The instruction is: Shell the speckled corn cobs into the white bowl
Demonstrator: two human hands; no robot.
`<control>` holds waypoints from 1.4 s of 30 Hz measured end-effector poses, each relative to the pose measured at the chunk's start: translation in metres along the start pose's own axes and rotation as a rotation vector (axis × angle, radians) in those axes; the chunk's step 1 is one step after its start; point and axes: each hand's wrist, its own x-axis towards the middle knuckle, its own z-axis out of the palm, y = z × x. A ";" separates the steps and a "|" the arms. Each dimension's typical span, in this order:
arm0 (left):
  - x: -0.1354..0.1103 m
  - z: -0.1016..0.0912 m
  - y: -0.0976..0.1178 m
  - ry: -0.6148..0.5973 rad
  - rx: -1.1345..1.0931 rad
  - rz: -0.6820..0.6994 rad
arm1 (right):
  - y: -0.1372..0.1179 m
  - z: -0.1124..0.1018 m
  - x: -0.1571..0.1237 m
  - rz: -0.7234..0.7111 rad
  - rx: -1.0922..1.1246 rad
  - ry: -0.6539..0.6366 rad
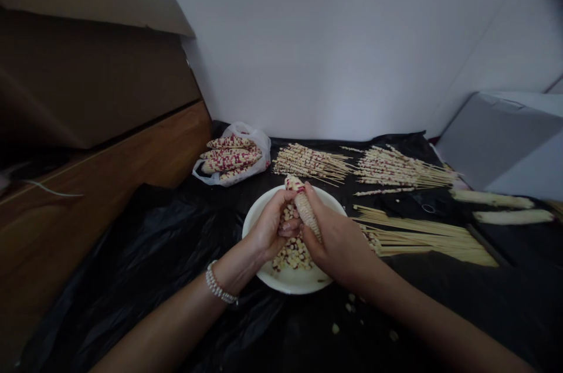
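Over a white bowl (292, 287), both hands grip one corn cob (303, 209), which is tilted with its tip pointing away from me. White and purple kernels cover the tip, while the visible lower part is bare. My right hand (336, 235) wraps the cob's right side, thumb along the top. On the other side is my left hand (266, 223), its thumb pressed near the kernels and its fingers curled below. A beaded bracelet (215, 285) circles my left wrist. Loose corn kernels (292, 255) lie in the bowl under the hands.
Behind the bowl sit a plastic bag (263, 144) of corn cobs and two piles of kernel-threaded skewers (308, 162). Bare skewers (431, 238) and stripped cobs (492, 199) are to the right. Black plastic sheeting (176, 244) covers the surface. A cardboard box (88, 74) stands left.
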 end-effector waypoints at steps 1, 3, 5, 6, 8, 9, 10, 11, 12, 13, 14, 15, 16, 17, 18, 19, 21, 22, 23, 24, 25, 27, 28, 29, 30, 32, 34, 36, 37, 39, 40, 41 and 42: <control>0.000 -0.001 0.000 -0.006 0.005 0.003 | 0.000 0.000 0.000 0.000 0.008 0.000; 0.001 -0.002 -0.001 -0.007 0.015 0.008 | 0.000 -0.001 0.000 0.008 0.014 0.001; 0.001 -0.003 0.000 0.002 0.022 0.005 | 0.000 -0.001 0.000 0.013 0.014 -0.006; 0.001 -0.003 0.000 0.010 0.018 0.002 | -0.001 -0.002 0.001 0.018 0.017 -0.011; 0.002 -0.004 0.000 0.031 0.008 -0.011 | -0.001 -0.002 0.001 0.030 0.031 -0.030; 0.003 -0.004 0.000 0.043 0.005 -0.022 | -0.001 -0.002 0.001 0.040 0.040 -0.039; 0.003 -0.004 -0.001 0.056 0.002 -0.033 | -0.001 -0.002 0.000 0.053 0.051 -0.045; 0.003 -0.005 -0.001 0.070 -0.002 -0.045 | -0.001 -0.003 0.001 0.066 0.064 -0.051; 0.004 -0.005 -0.002 0.083 -0.007 -0.053 | -0.001 -0.003 0.001 0.074 0.081 -0.053; 0.003 -0.005 -0.002 0.091 -0.013 -0.058 | -0.001 -0.003 0.001 0.078 0.099 -0.052; 0.003 -0.004 -0.002 0.093 -0.019 -0.056 | 0.000 -0.004 0.001 0.082 0.116 -0.050; 0.002 -0.004 -0.002 0.088 -0.024 -0.049 | 0.000 -0.005 0.002 0.084 0.130 -0.047; 0.001 -0.003 -0.002 0.075 -0.024 -0.042 | 0.001 -0.005 0.002 0.086 0.138 -0.045; 0.000 -0.002 -0.001 0.055 -0.019 -0.037 | 0.002 -0.005 0.002 0.089 0.139 -0.043; -0.001 -0.002 0.000 0.031 -0.013 -0.031 | 0.002 -0.006 0.003 0.095 0.131 -0.041; -0.002 -0.001 0.001 0.007 -0.004 -0.025 | 0.002 -0.006 0.003 0.098 0.116 -0.038; -0.002 -0.001 0.001 -0.023 0.019 -0.004 | 0.002 -0.006 0.003 0.091 0.066 -0.027; -0.001 -0.002 0.000 -0.027 0.031 0.010 | 0.001 -0.005 0.002 0.079 0.034 -0.020; 0.000 -0.003 -0.001 -0.024 0.043 0.024 | 0.001 -0.005 0.002 0.064 0.002 -0.012; 0.000 -0.004 -0.002 -0.016 0.054 0.035 | 0.000 -0.004 0.001 0.048 -0.027 -0.002; 0.001 -0.005 -0.003 -0.009 0.062 0.039 | 0.000 -0.003 0.001 0.033 -0.055 0.007; 0.003 -0.006 -0.005 -0.008 0.070 0.031 | -0.001 -0.001 -0.001 0.014 -0.108 0.024; 0.003 -0.006 -0.005 -0.015 0.070 0.022 | -0.002 0.000 -0.001 0.012 -0.139 0.028; 0.003 -0.006 -0.005 -0.025 0.067 0.009 | -0.003 0.000 -0.002 0.015 -0.175 0.029; 0.003 -0.006 -0.005 -0.033 0.061 -0.003 | -0.004 0.001 -0.002 0.019 -0.209 0.024; 0.003 -0.005 -0.005 -0.039 0.042 -0.025 | -0.006 0.001 -0.003 0.032 -0.266 0.007; 0.002 -0.005 -0.005 -0.026 0.028 -0.044 | -0.007 0.000 -0.003 0.046 -0.289 -0.015; 0.002 -0.005 -0.006 -0.013 0.028 -0.062 | -0.007 0.000 -0.002 0.053 -0.273 -0.041; 0.002 -0.005 -0.006 -0.015 0.030 -0.070 | -0.006 -0.001 -0.002 0.052 -0.257 -0.049; 0.003 -0.006 -0.007 -0.022 0.028 -0.080 | -0.004 -0.001 -0.002 0.048 -0.222 -0.054; 0.003 -0.006 -0.008 -0.029 0.023 -0.078 | -0.004 -0.001 -0.002 0.048 -0.208 -0.053; 0.003 -0.006 -0.008 -0.035 0.016 -0.072 | -0.003 -0.001 -0.002 0.051 -0.197 -0.050; 0.004 -0.006 -0.008 -0.039 0.013 -0.065 | -0.003 -0.002 -0.002 0.055 -0.186 -0.049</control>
